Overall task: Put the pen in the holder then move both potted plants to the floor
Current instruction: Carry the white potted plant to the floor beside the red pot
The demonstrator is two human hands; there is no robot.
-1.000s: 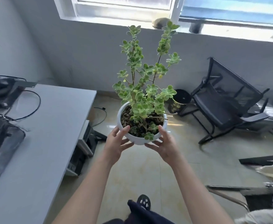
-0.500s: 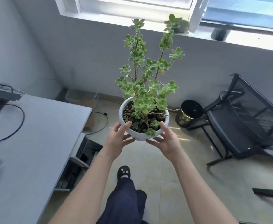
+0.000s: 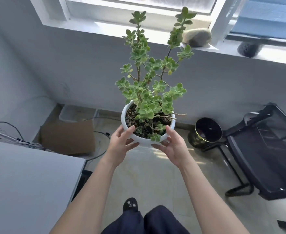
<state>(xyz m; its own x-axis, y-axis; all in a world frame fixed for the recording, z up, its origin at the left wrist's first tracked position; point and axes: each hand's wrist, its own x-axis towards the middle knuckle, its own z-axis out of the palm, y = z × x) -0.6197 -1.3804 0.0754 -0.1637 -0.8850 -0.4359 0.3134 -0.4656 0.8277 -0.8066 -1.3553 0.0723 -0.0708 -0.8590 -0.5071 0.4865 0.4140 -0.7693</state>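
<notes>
Head view: left hand point(image 3: 120, 146) and right hand point(image 3: 174, 147) gripped the potted plant point(image 3: 148, 125) by its white pot, fingers point(image 3: 130, 130) wrapped, above the floor point(image 3: 155, 174) beside the desk point(image 3: 29, 183). Next, it likely needed lowering upright.

left hand point(image 3: 122, 146) + right hand point(image 3: 173, 146) gripped white round ceramic potted plant point(image 3: 135, 139) | held above beige tiled floor point(image 3: 147, 174)

A small office, seen from where I stand: my grey desk point(image 3: 30, 183) with trailing cables point(image 3: 7, 137) at lower left, a black mesh office chair point(image 3: 264, 157) at right, a cardboard box point(image 3: 67, 137) beneath the window sill point(image 3: 155, 31)
</notes>
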